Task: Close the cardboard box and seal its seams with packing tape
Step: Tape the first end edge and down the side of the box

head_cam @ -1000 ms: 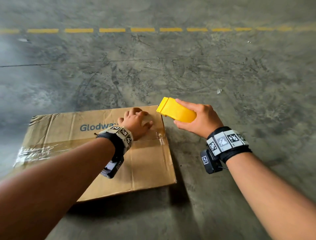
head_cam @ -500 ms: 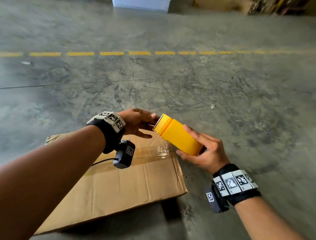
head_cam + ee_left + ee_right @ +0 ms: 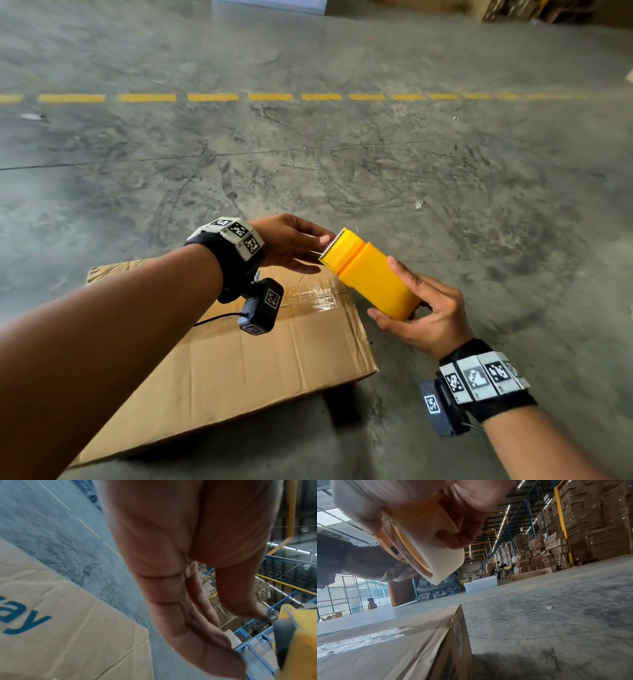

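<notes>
From the head view the right hand [image 3: 430,317] grips the rear of a yellow tape dispenser [image 3: 368,275], fingers and thumb curled round its body, the toothed cutter end pointing up and left. The left hand [image 3: 291,245] reaches to that cutter end, thumb and fingers close together at the blade; whether they pinch tape there I cannot tell. The left wrist view adds the fingers [image 3: 193,615] lying nearly straight, and the dispenser's grey roller [image 3: 284,642] with clear film beside it. The right wrist view alone shows the roll inside the dispenser [image 3: 419,545], edged with red print.

The cardboard box [image 3: 246,363] lies shut on the concrete floor [image 3: 342,164], below and left of both hands – a strip of clear packing tape [image 3: 318,294] runs wrinkled along its centre seam to the right edge. Blue lettering [image 3: 22,622] shows on one flap.

A dashed yellow line [image 3: 212,97] crosses the floor beyond. The right wrist view shows stacked cartons [image 3: 556,550] – tall rows – and dark bagged bundles [image 3: 436,591] further back. The left forearm hides much of the box.
</notes>
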